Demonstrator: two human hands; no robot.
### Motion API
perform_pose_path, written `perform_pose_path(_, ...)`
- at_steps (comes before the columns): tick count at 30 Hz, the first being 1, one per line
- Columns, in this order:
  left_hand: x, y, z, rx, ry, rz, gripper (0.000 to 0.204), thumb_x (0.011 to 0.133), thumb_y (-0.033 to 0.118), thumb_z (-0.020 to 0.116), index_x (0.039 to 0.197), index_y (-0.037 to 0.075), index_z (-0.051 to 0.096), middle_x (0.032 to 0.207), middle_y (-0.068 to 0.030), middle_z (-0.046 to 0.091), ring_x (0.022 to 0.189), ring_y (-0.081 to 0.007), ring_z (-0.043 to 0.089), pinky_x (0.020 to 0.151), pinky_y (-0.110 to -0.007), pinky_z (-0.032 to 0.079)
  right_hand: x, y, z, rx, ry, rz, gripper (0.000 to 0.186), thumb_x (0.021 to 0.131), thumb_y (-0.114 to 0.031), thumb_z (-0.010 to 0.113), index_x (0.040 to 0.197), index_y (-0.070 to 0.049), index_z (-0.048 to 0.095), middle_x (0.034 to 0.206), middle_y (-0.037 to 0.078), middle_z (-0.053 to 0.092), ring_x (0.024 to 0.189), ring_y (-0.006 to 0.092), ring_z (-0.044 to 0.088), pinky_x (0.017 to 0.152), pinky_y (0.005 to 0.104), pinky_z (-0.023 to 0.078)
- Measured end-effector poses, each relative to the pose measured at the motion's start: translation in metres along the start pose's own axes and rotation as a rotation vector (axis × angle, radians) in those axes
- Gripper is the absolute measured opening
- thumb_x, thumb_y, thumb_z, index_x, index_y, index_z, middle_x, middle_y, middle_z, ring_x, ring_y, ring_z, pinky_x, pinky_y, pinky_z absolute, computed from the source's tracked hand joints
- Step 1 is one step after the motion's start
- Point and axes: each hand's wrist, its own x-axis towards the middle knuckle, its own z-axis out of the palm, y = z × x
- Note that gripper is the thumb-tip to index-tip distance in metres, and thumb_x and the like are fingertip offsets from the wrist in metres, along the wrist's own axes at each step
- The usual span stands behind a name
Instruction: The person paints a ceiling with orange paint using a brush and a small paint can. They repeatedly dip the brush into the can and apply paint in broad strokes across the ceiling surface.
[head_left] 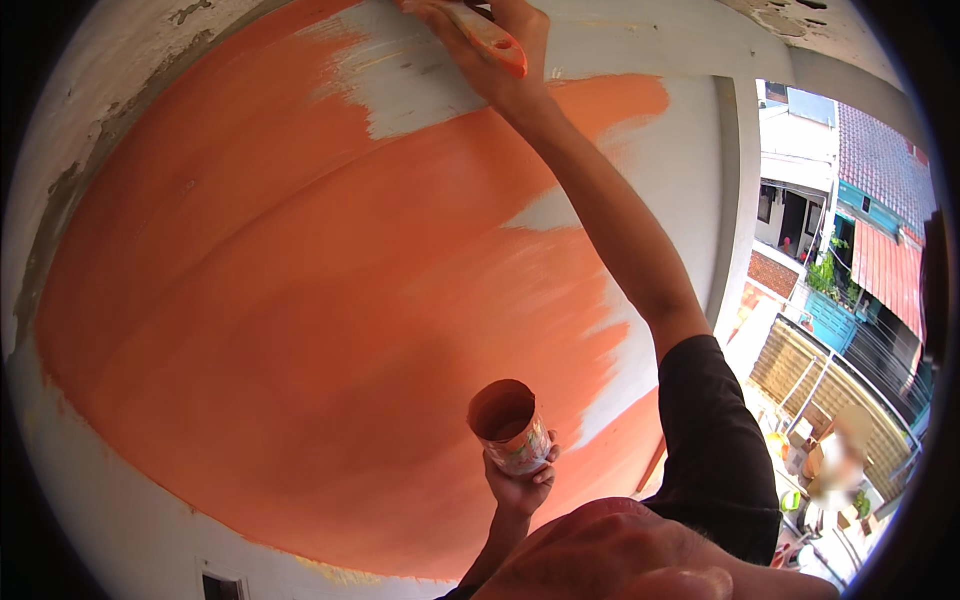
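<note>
My right hand (508, 82) is raised high against the wall, its fingers wrapped round the handle of a paintbrush (500, 48). The handle end is orange-red; the bristles are hidden at the upper edge of the view. Low in the middle, my left hand (520, 488) grips a paint can (521, 449) from below and the side. The can has no lid, leans slightly, and has orange paint on its inside and rim. Much of the wall (290, 330) carries orange paint, with streaky edges beside pale unpainted patches near my right hand and forearm.
A pale beam or pillar (733, 190) bounds the wall on the right. Past it are a metal railing (818, 385), houses with tiled roofs, and cluttered items below. A rough, stained ceiling edge (75, 180) runs along the left. A small dark opening (222, 586) shows low on the left.
</note>
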Motion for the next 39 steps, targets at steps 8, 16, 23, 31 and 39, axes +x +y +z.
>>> perform_pose_path(8,0.000,-0.002,0.007,0.032,0.029,0.036,0.074,0.097,0.062,0.047,0.142,0.003,0.047,0.127,-0.0227,0.055,0.098,-0.0319,0.056,0.058,-0.030,0.054,0.005,-0.020,0.026,-0.173,-0.031,-0.131,0.020,0.090,-0.010,0.078,0.106,-0.001,0.069,0.098,0.013,0.072,0.081,0.0239,0.068,0.069,0.0378,0.055)
perform_pose_path(16,-0.001,-0.006,0.008,0.057,0.040,0.085,0.073,0.098,0.062,0.045,0.142,0.004,0.048,0.126,-0.0219,0.056,0.098,-0.0322,0.057,0.057,-0.030,0.053,-0.002,-0.028,0.054,0.114,-0.102,-0.152,0.012,0.089,-0.010,0.077,0.095,-0.006,0.068,0.081,0.003,0.067,0.081,0.0193,0.068,0.064,0.0309,0.050)
perform_pose_path(23,-0.001,-0.008,0.025,0.060,0.049,0.084,0.072,0.098,0.062,0.047,0.142,0.005,0.049,0.125,-0.0208,0.055,0.097,-0.0316,0.056,0.057,-0.030,0.053,0.011,-0.052,0.053,0.127,-0.146,-0.197,0.016,0.080,0.000,0.075,0.094,-0.008,0.070,0.078,0.005,0.069,0.073,0.0242,0.068,0.061,0.0364,0.053)
perform_pose_path(31,-0.002,-0.008,0.035,0.070,0.059,0.075,0.074,0.097,0.064,0.047,0.142,0.005,0.048,0.126,-0.0206,0.055,0.099,-0.0309,0.055,0.058,-0.030,0.053,0.063,-0.057,0.035,0.399,0.024,0.419,0.019,0.097,-0.013,0.074,0.090,0.002,0.065,0.070,0.008,0.068,0.054,0.0138,0.064,0.047,0.0245,0.053)
perform_pose_path(39,0.001,-0.004,0.039,0.067,0.039,0.004,0.074,0.100,0.064,0.043,0.143,0.004,0.047,0.127,-0.0203,0.055,0.100,-0.0304,0.055,0.059,-0.030,0.053,0.070,-0.039,0.038,0.598,0.010,0.527,0.019,0.099,-0.013,0.071,0.091,0.002,0.064,0.069,0.010,0.068,0.053,0.0149,0.067,0.045,0.0256,0.057)
